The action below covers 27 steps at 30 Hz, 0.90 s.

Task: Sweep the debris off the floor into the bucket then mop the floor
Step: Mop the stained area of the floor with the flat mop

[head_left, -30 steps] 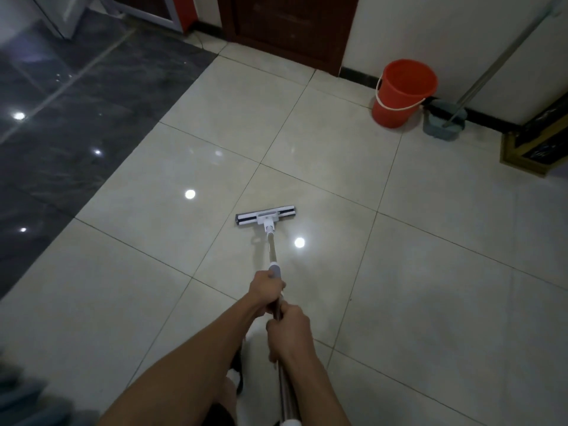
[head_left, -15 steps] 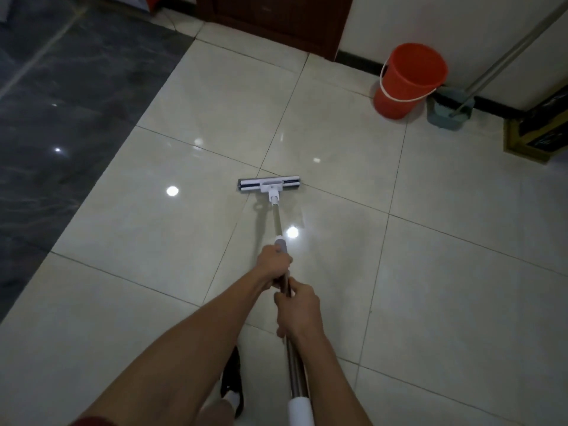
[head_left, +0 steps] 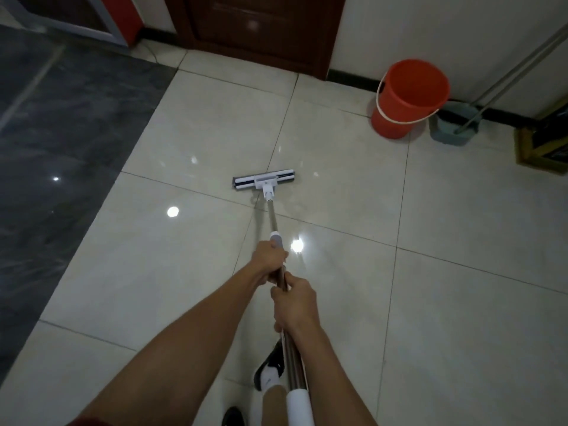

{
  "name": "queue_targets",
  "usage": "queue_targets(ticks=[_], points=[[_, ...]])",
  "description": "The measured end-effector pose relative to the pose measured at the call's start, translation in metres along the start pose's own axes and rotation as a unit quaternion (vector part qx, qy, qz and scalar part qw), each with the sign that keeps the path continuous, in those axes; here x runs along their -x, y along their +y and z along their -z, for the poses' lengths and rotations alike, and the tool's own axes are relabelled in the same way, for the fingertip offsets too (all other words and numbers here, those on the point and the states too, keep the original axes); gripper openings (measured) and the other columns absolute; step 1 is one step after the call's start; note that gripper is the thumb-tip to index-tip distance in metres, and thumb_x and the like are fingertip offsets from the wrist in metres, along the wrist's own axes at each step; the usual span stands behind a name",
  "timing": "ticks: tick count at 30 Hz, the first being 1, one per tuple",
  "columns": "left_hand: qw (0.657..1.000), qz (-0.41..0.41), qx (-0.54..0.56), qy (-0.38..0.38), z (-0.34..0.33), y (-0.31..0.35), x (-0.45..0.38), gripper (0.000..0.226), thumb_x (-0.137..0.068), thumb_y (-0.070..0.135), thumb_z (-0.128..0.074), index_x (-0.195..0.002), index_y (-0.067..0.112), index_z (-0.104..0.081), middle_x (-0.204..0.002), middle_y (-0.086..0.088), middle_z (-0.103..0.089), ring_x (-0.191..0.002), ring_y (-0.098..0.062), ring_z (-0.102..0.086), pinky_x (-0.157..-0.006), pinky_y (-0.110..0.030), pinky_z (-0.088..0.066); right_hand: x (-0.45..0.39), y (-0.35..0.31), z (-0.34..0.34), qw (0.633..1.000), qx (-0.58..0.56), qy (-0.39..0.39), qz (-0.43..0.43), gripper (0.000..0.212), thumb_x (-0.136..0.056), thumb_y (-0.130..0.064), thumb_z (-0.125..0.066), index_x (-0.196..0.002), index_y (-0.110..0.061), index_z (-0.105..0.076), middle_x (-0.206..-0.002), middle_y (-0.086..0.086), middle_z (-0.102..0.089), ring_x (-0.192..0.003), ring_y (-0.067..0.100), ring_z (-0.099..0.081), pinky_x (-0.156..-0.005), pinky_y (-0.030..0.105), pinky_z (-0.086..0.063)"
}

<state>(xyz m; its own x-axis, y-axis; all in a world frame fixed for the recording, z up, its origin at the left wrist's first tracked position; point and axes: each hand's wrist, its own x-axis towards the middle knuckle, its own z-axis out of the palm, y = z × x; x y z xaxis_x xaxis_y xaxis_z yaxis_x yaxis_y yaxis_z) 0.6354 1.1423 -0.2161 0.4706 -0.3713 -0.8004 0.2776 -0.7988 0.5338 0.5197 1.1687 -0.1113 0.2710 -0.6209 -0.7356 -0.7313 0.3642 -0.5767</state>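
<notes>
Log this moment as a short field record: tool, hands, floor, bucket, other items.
tool: flat mop, head flat on the floor, handle angled back to the person
left hand: gripping the handle, further down
right hand: gripping the handle, nearer the body
floor: glossy pale tiles, no debris visible
bucket: orange, by the wall
other: grey dustpan beside the bucket
</notes>
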Motion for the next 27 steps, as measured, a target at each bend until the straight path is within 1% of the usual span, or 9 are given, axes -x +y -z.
queue_targets(ticks=[2, 4, 7, 9, 12, 16, 20, 25, 27], points=[[1.000, 0.002, 0.005, 0.002, -0.002, 0.033, -0.022, 0.009, -0.088, 0.014, -0.071, -0.090, 0.008, -0.065, -0.092, -0.015, -0.071, -0.086, -0.032, -0.072, -0.074, -0.043, -0.060, -0.029, -0.025, 0.014, 1.000, 0.005, 0.001, -0.001, 0.031, -0.092, -0.013, -0.056, -0.119, -0.024, -0.068, -0.077, 0.004, -0.065, -0.057, 0.020, -0.062, -0.062, 0.045, -0.062], [1.000, 0.012, 0.016, 0.001, -0.003, 0.064, -0.044, 0.019, -0.089, 0.015, -0.070, -0.103, 0.003, -0.067, -0.096, -0.017, -0.071, -0.086, -0.032, -0.072, -0.069, -0.040, -0.060, -0.055, -0.050, 0.027, 1.000, 0.008, 0.001, -0.003, 0.029, -0.093, -0.015, -0.055, -0.116, -0.025, -0.068, -0.081, 0.006, -0.067, -0.059, 0.022, -0.064, -0.063, 0.046, -0.062], [0.999, 0.023, 0.031, 0.005, -0.002, 0.107, -0.072, 0.016, -0.088, 0.012, -0.069, -0.100, 0.001, -0.069, -0.095, -0.019, -0.072, -0.087, -0.034, -0.073, -0.073, -0.046, -0.061, -0.091, -0.084, 0.044, 1.000, 0.017, -0.007, -0.006, 0.026, -0.093, -0.017, -0.055, -0.114, -0.026, -0.068, -0.080, 0.007, -0.068, -0.058, 0.023, -0.066, -0.061, 0.046, -0.062], [0.999, 0.024, 0.042, 0.005, 0.000, 0.135, -0.093, 0.010, -0.089, 0.011, -0.069, -0.095, 0.003, -0.069, -0.094, -0.018, -0.072, -0.087, -0.033, -0.073, -0.079, -0.048, -0.061, -0.117, -0.110, 0.055, 0.999, 0.031, -0.012, 0.004, 0.025, -0.094, -0.017, -0.055, -0.114, -0.023, -0.068, -0.080, 0.005, -0.068, -0.059, 0.019, -0.064, -0.057, 0.035, -0.059], [0.998, 0.020, 0.059, 0.013, 0.005, 0.183, -0.129, 0.019, -0.090, 0.013, -0.070, -0.103, 0.000, -0.068, -0.098, -0.018, -0.072, -0.093, -0.034, -0.072, -0.084, -0.047, -0.061, -0.159, -0.154, 0.073, 0.998, 0.056, -0.021, 0.018, 0.023, -0.096, -0.015, -0.055, -0.115, -0.020, -0.068, -0.080, 0.002, -0.067, -0.051, 0.009, -0.058, -0.042, 0.015, -0.040], [0.996, 0.013, 0.083, 0.009, 0.013, 0.254, -0.178, 0.019, -0.090, 0.011, -0.067, -0.103, -0.003, -0.065, -0.094, -0.023, -0.070, -0.081, -0.034, -0.071, -0.083, -0.057, -0.060, -0.219, -0.220, 0.093, 0.997, 0.067, -0.033, 0.017, 0.024, -0.094, -0.013, -0.054, -0.113, -0.018, -0.067, -0.077, 0.005, -0.068, -0.049, 0.016, -0.061, -0.043, 0.024, -0.047], [0.995, 0.021, 0.099, 0.020, 0.023, 0.319, -0.218, 0.021, -0.093, 0.009, -0.064, -0.110, -0.003, -0.062, -0.098, -0.026, -0.068, -0.077, -0.033, -0.068, -0.080, -0.057, -0.060, -0.275, -0.276, 0.109, 0.995, 0.088, -0.040, 0.017, 0.021, -0.092, -0.012, -0.054, -0.106, -0.015, -0.069, -0.075, 0.008, -0.067, -0.052, 0.025, -0.066, -0.053, 0.039, -0.061], [0.993, 0.026, 0.113, 0.035, 0.017, 0.389, -0.248, 0.016, -0.091, 0.009, -0.070, -0.100, -0.001, -0.063, -0.106, -0.024, -0.068, -0.090, -0.036, -0.072, -0.080, -0.053, -0.061, -0.327, -0.326, 0.154, 0.991, 0.116, -0.060, 0.023, 0.021, -0.090, -0.009, -0.054, -0.106, -0.009, -0.067, -0.077, 0.010, -0.067, -0.045, 0.020, -0.062, -0.042, 0.026, -0.052], [0.994, 0.031, 0.100, 0.028, 0.002, 0.406, -0.251, 0.017, -0.092, 0.012, -0.068, -0.104, 0.001, -0.064, -0.105, -0.021, -0.069, -0.093, -0.037, -0.072, -0.079, -0.053, -0.061, -0.337, -0.335, 0.180, 0.987, 0.137, -0.075, 0.033, 0.021, -0.089, -0.008, -0.051, -0.104, -0.007, -0.067, -0.079, 0.011, -0.068, -0.048, 0.024, -0.064, -0.043, 0.028, -0.052]])
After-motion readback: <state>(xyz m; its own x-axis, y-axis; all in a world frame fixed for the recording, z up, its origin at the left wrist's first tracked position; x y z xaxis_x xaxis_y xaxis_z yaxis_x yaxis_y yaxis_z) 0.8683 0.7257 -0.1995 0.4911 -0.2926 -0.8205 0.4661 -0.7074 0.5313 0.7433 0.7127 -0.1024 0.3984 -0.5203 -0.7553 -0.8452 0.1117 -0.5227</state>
